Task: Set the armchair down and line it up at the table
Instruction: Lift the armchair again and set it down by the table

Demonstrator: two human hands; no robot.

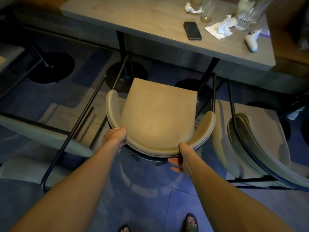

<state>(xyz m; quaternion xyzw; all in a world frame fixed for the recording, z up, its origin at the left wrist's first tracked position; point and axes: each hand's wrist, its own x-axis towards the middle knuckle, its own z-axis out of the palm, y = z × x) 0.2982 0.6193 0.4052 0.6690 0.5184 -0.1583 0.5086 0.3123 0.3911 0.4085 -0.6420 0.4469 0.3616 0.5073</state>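
Observation:
A tan upholstered armchair (158,114) with a curved backrest and thin black metal legs sits in front of me, its seat facing the grey table (142,25). The seat's front edge lies just short of the table's near edge. My left hand (115,136) grips the left side of the curved backrest. My right hand (179,158) holds the right side of the backrest, fingers curled underneath it. Whether the chair's legs touch the floor is hidden by the seat.
A similar chair (254,141) stands close on the right, another (41,136) on the left. Black table posts on round bases (125,72) stand under the table. On the tabletop lie a phone (192,30), glasses (206,12), crumpled napkins (222,27) and a white controller (251,41). My sandalled feet (191,221) stand on the tiled floor.

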